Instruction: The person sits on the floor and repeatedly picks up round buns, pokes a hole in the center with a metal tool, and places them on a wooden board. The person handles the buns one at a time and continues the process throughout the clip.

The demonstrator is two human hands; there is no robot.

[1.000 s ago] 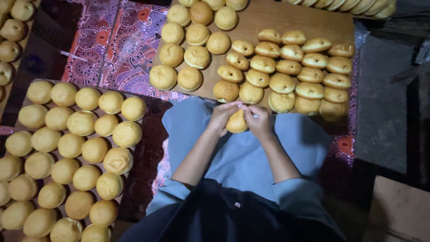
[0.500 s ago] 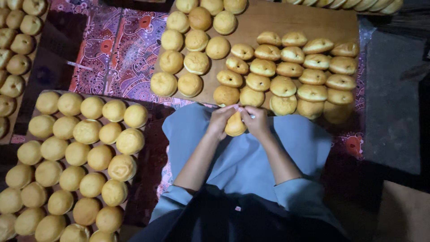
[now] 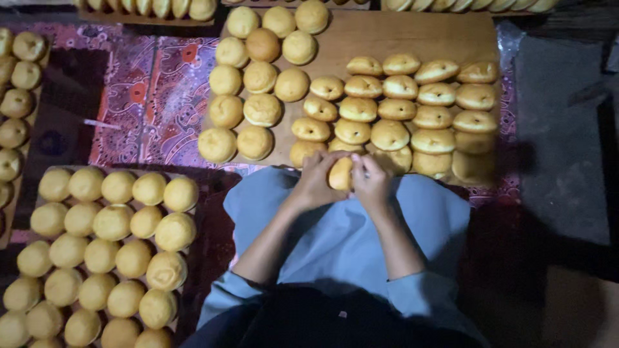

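Observation:
A round golden bun (image 3: 340, 173) sits between both of my hands, just above my lap in pale blue cloth. My left hand (image 3: 316, 180) cups its left side and my right hand (image 3: 371, 182) pinches its right side with the fingertips on top. Right beyond my hands lies a wooden board (image 3: 387, 35) carrying several smooth round buns (image 3: 261, 109) on its left half and several split, oval buns (image 3: 412, 106) in rows on its right half.
A second board at the lower left holds several round buns (image 3: 113, 222). More buns line the left edge (image 3: 16, 103) and the top edge (image 3: 161, 8). A patterned red and purple cloth (image 3: 151, 96) covers the floor between boards. Dark floor lies to the right.
The view has shifted a little, with the boards sliding lower in frame. My hands stay together on the same bun, fingers working at it slightly.

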